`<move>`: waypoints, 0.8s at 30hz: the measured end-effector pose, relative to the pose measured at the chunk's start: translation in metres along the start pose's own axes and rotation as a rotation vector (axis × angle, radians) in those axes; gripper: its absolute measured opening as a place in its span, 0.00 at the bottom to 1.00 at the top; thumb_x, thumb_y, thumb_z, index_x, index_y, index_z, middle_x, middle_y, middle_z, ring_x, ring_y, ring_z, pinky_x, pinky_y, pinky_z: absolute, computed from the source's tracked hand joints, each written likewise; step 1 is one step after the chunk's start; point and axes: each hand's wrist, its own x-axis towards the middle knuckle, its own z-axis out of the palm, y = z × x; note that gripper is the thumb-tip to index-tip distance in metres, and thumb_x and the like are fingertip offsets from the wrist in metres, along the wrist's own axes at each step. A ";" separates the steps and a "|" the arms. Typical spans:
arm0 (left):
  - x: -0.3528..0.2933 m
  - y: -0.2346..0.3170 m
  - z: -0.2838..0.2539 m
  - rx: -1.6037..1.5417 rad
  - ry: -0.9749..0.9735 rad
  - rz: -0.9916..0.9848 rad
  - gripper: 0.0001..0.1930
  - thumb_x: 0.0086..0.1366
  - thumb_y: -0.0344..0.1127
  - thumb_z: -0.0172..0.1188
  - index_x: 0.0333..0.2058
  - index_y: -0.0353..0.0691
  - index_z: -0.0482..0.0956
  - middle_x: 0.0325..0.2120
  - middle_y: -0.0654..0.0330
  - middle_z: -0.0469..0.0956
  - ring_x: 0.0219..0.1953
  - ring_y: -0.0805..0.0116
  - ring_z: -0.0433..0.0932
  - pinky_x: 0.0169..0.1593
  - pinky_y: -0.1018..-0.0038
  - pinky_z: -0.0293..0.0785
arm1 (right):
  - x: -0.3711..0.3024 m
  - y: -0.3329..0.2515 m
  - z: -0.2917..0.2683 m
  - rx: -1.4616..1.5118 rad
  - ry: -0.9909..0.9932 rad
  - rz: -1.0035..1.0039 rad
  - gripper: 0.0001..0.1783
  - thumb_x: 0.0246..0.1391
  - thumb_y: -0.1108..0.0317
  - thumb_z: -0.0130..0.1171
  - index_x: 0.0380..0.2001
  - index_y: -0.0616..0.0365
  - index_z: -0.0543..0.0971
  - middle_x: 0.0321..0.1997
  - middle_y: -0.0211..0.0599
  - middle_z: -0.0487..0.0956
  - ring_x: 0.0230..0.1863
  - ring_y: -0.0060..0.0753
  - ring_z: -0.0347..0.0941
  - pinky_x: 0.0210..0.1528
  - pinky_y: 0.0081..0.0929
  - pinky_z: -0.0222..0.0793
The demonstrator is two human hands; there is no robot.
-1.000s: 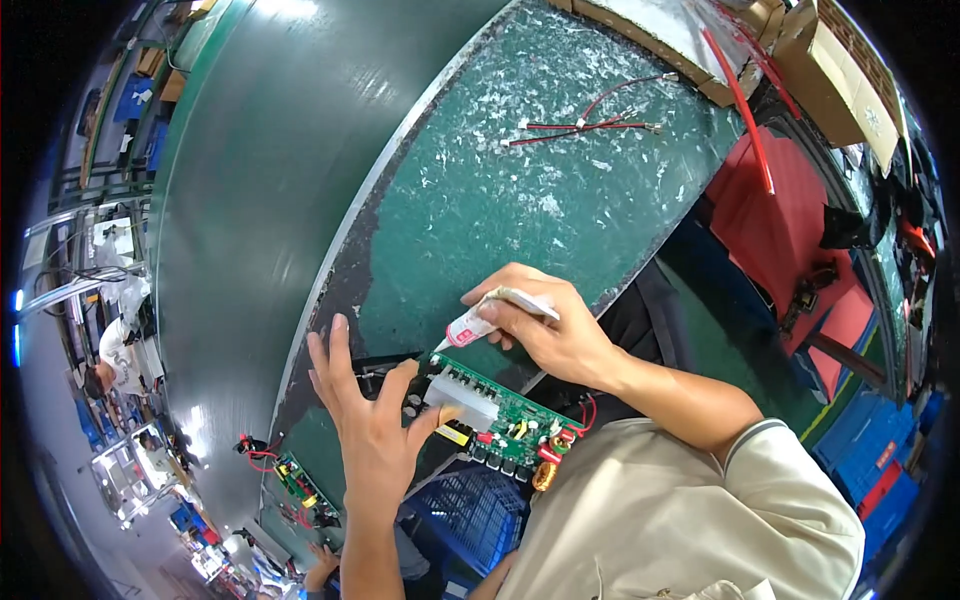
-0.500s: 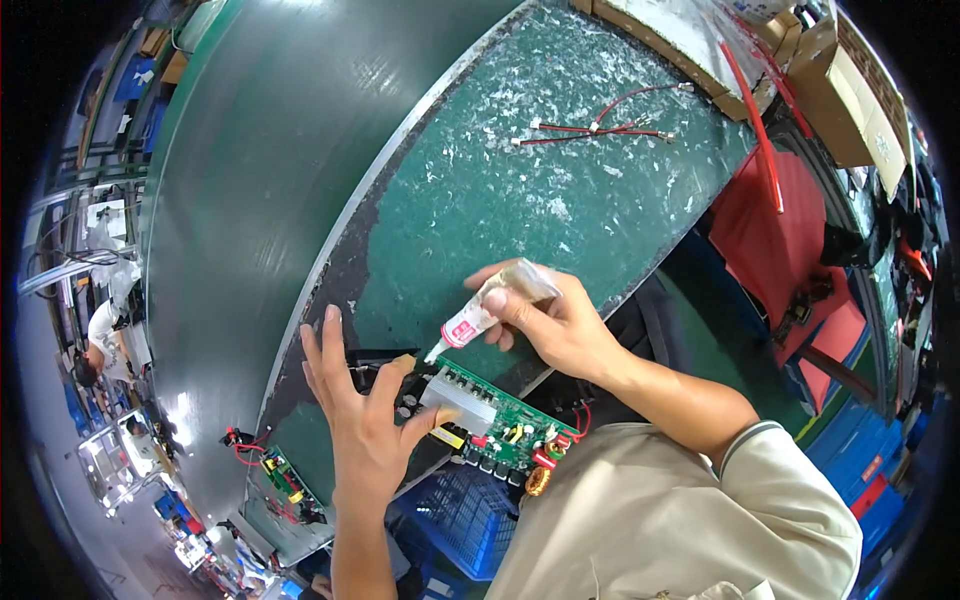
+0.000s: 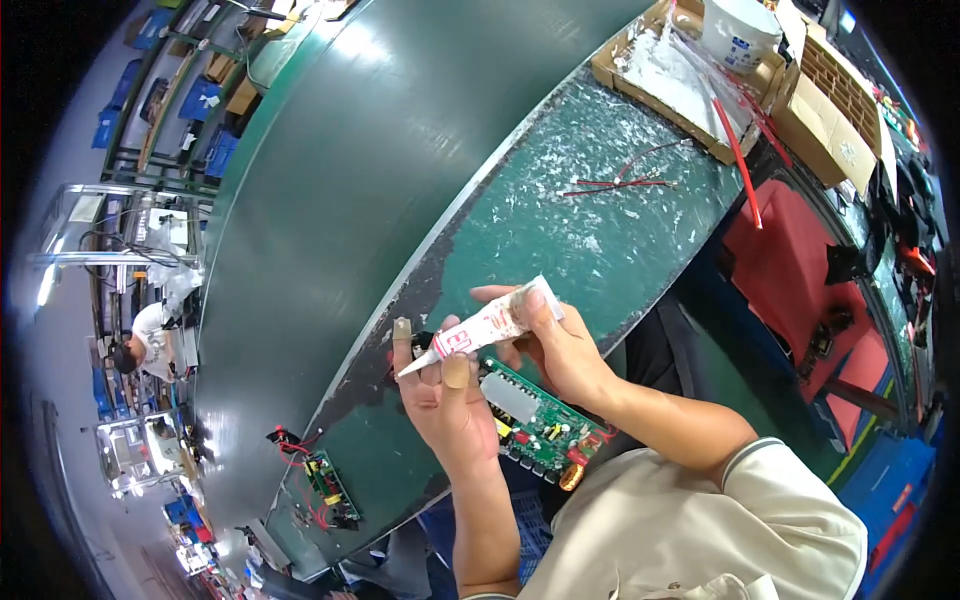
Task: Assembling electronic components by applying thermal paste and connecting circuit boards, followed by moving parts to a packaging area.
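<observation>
Green worktop point(image 3: 510, 250), speckled white, curves away beyond the hands. Held up in front of it, near a circuit board point(image 3: 548, 415), is a white squeeze tube point(image 3: 492, 326). Fingers of the right hand point(image 3: 570, 352) pinch its flat tail; those of the left hand point(image 3: 455, 410) surround the nozzle end, though whether they grip I cannot tell. It looks light, soft and easily dented, best held mid-body. Red printing marks it; blue marks a white bucket point(image 3: 738, 35).
</observation>
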 end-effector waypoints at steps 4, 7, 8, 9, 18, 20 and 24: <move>-0.006 -0.003 0.002 0.028 0.029 0.071 0.38 0.57 0.21 0.61 0.63 0.34 0.50 0.45 0.43 0.74 0.50 0.62 0.73 0.56 0.68 0.68 | -0.006 -0.008 -0.003 -0.105 0.009 0.019 0.33 0.66 0.44 0.35 0.51 0.65 0.72 0.23 0.27 0.69 0.21 0.17 0.58 0.23 0.18 0.54; -0.007 0.002 0.005 0.044 0.054 0.110 0.39 0.56 0.21 0.62 0.63 0.35 0.51 0.45 0.44 0.74 0.51 0.61 0.73 0.55 0.67 0.68 | -0.007 -0.010 0.002 -0.132 0.047 -0.009 0.30 0.67 0.46 0.36 0.49 0.63 0.74 0.19 0.24 0.67 0.18 0.14 0.56 0.20 0.16 0.51; -0.008 0.001 0.006 0.041 0.049 0.107 0.39 0.56 0.21 0.62 0.63 0.35 0.51 0.45 0.44 0.74 0.51 0.61 0.73 0.55 0.67 0.68 | -0.006 -0.008 0.001 -0.156 0.072 -0.024 0.29 0.67 0.48 0.37 0.48 0.63 0.75 0.18 0.23 0.67 0.18 0.14 0.56 0.20 0.16 0.51; -0.008 0.001 0.008 0.068 0.056 0.109 0.39 0.56 0.21 0.61 0.63 0.35 0.51 0.45 0.44 0.74 0.51 0.61 0.73 0.55 0.68 0.68 | -0.006 -0.008 0.000 -0.180 0.096 -0.039 0.28 0.67 0.49 0.37 0.47 0.62 0.76 0.18 0.23 0.66 0.17 0.13 0.55 0.20 0.16 0.51; -0.011 -0.006 0.008 0.029 0.054 0.070 0.39 0.56 0.22 0.61 0.64 0.37 0.50 0.47 0.42 0.71 0.47 0.63 0.73 0.48 0.73 0.71 | -0.006 -0.013 0.000 -0.130 0.156 -0.044 0.20 0.65 0.57 0.45 0.39 0.61 0.80 0.17 0.20 0.68 0.17 0.10 0.55 0.18 0.15 0.49; -0.010 -0.007 0.010 0.018 0.053 0.072 0.40 0.56 0.22 0.61 0.64 0.37 0.50 0.47 0.42 0.71 0.46 0.64 0.74 0.48 0.74 0.71 | -0.006 -0.012 0.000 -0.120 0.160 -0.031 0.20 0.65 0.57 0.46 0.39 0.61 0.80 0.17 0.20 0.68 0.17 0.10 0.55 0.18 0.15 0.49; -0.010 -0.009 0.011 0.036 0.030 0.064 0.38 0.57 0.23 0.60 0.64 0.37 0.51 0.47 0.45 0.72 0.44 0.69 0.74 0.45 0.78 0.73 | -0.005 -0.009 -0.004 -0.173 0.166 -0.024 0.21 0.66 0.56 0.44 0.42 0.62 0.79 0.15 0.22 0.67 0.16 0.12 0.56 0.18 0.17 0.49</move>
